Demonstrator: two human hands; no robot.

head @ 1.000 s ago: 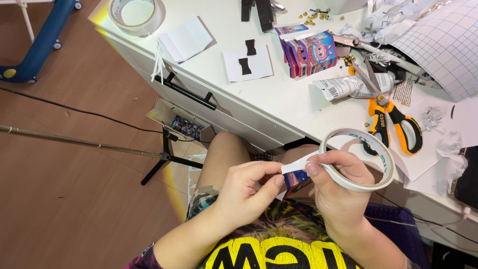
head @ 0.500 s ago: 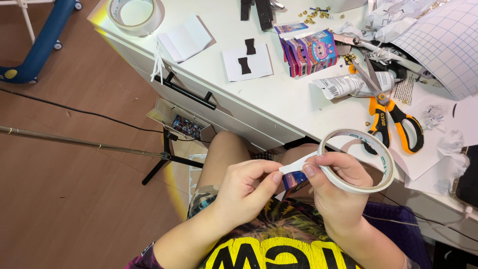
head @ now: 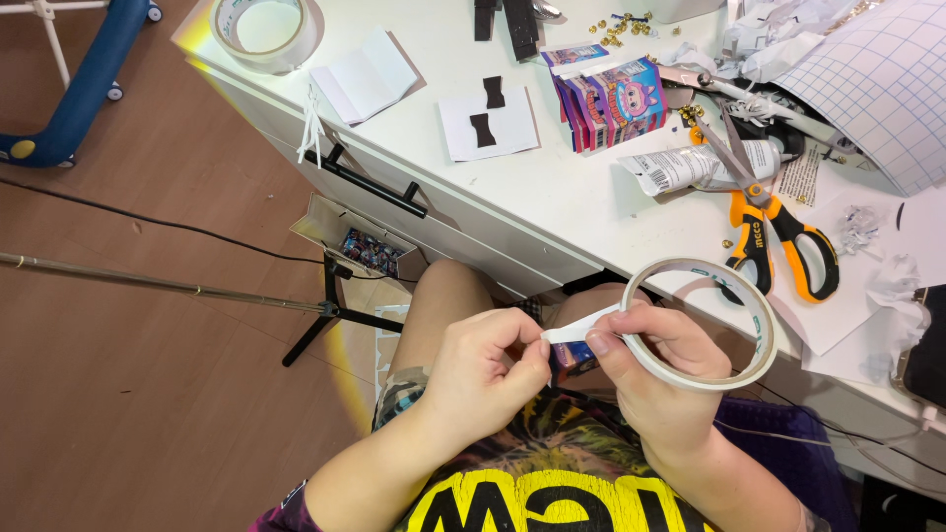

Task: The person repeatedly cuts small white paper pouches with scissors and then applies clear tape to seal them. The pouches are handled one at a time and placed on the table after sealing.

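White tape end [head: 576, 330] pinched between both hands' fingers [head: 527, 357].

Your tape roll [head: 702, 323] looks like matt white paper tape, with a smooth strip peeled from it. Beyond it, the bench [head: 552, 187] is smooth white laminate. The scissors [head: 764, 212] on it have metal blades and glossy orange-and-black plastic handles.
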